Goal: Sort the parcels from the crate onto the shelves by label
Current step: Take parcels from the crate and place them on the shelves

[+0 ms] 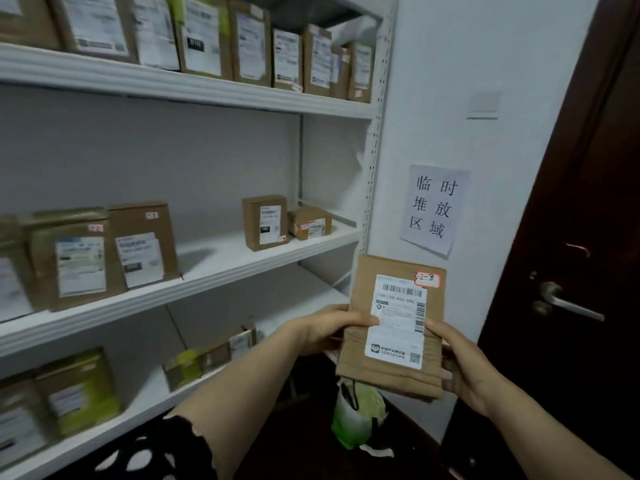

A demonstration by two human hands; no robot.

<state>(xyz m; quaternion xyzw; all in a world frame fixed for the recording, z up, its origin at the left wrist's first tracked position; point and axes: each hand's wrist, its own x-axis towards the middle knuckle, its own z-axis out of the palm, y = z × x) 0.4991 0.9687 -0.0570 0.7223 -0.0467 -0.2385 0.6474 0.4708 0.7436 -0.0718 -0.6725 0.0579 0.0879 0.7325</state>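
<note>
**Reading the label before shelving**

Grips the flat brown paper parcel [391, 379] from both sides: left hand [332, 327] clamped on its left edge, right hand [460, 365] on its right, thumbs across the front. Presents it upright and face-on, probably to read the white printed label [398, 323] and the red-bordered handwritten sticker [426, 279]. Looks thin, soft, creased and taped. Sits just off the right end of the white metal shelves [207, 271], not yet placed.

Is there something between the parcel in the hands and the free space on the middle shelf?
Nothing visible. The left hand and the right hand hold the parcel in open air by the shelf post. The middle shelf is bare between the leaning parcels and the two small boxes.
</note>
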